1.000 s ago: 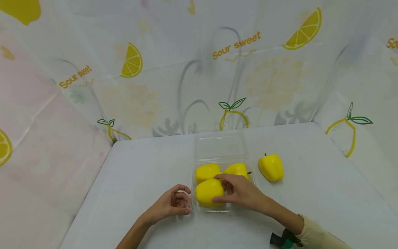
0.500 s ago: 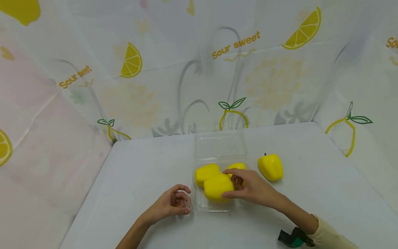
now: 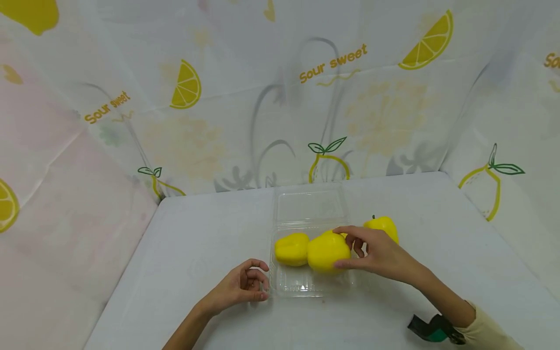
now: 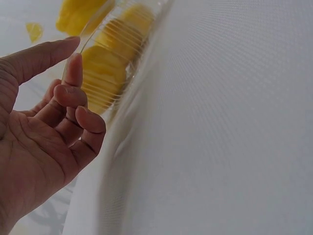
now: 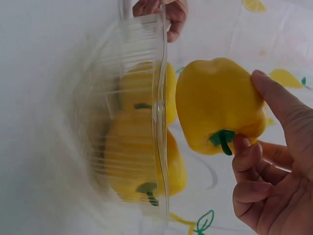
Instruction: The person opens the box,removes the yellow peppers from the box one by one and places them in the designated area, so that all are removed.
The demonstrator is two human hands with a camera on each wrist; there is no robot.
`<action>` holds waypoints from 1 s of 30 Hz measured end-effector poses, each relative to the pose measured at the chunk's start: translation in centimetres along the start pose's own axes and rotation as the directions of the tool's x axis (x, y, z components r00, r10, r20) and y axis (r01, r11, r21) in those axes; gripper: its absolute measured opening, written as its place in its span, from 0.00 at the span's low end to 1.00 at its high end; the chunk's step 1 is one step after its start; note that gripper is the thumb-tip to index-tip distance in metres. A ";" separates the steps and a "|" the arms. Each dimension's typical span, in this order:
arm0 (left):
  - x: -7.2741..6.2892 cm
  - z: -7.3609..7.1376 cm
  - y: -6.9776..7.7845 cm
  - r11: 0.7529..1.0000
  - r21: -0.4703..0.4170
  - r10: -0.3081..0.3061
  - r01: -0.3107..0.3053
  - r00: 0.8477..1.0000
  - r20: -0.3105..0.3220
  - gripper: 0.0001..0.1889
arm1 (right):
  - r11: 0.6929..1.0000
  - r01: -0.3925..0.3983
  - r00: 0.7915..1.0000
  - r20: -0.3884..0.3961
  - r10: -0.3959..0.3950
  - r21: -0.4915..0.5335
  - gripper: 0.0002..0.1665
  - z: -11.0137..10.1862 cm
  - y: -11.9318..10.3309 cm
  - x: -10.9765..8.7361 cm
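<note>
1. Right hand (image 3: 379,253) has a yellow bell pepper (image 3: 328,251) pinched between thumb and fingertips, lifted above the right side of the clear clamshell tray (image 3: 306,287). The right wrist view shows the pepper clear of the tray rim, green stem toward the palm.
2. Left hand (image 3: 238,289) sits at the tray's left edge, fingers curled, fingertips at the rim. Can't tell if it really pinches the plastic or just rests against it.
3. Two more peppers sit in the tray per the right wrist view; the head view shows only one (image 3: 291,249). Another pepper (image 3: 385,226) lies on the table just right of the tray, partly behind the hand.
4. What could go wrong, I reckon: it's a fingertip grip on a smooth, rounded skin, so the pepper could slip and knock the flimsy tray or roll off.
5. Room-wise: the open lid (image 3: 311,206) lies flat behind the tray, the loose pepper crowds the right, and there's open white table (image 3: 437,291) toward the front right.
</note>
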State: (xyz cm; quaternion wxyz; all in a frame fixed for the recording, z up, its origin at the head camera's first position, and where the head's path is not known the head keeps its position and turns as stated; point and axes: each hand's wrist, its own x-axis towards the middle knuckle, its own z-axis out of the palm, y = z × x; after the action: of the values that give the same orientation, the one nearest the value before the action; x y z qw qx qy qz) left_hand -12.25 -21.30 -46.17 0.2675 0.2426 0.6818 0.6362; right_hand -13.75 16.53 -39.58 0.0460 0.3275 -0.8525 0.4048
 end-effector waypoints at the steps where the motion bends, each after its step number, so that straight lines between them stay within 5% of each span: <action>1: 0.0 0.0 0.0 1.000 0.000 -0.001 0.001 1.000 0.000 0.30 | 1.000 0.007 1.000 -0.007 -0.007 -0.006 0.34 -0.3 0.1 -0.1; 30: 0.0 0.0 0.1 1.000 -0.018 -0.013 0.013 1.000 0.007 0.31 | 0.984 -0.041 0.996 -0.088 0.026 -0.174 0.34 -6.6 3.2 -2.8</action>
State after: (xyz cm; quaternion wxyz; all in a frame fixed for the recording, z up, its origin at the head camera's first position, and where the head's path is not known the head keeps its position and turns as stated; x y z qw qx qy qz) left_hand -12.23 -21.32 -46.10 0.2760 0.2379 0.6769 0.6396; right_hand -14.70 24.22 -38.21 0.1043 0.2899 -0.8875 0.3426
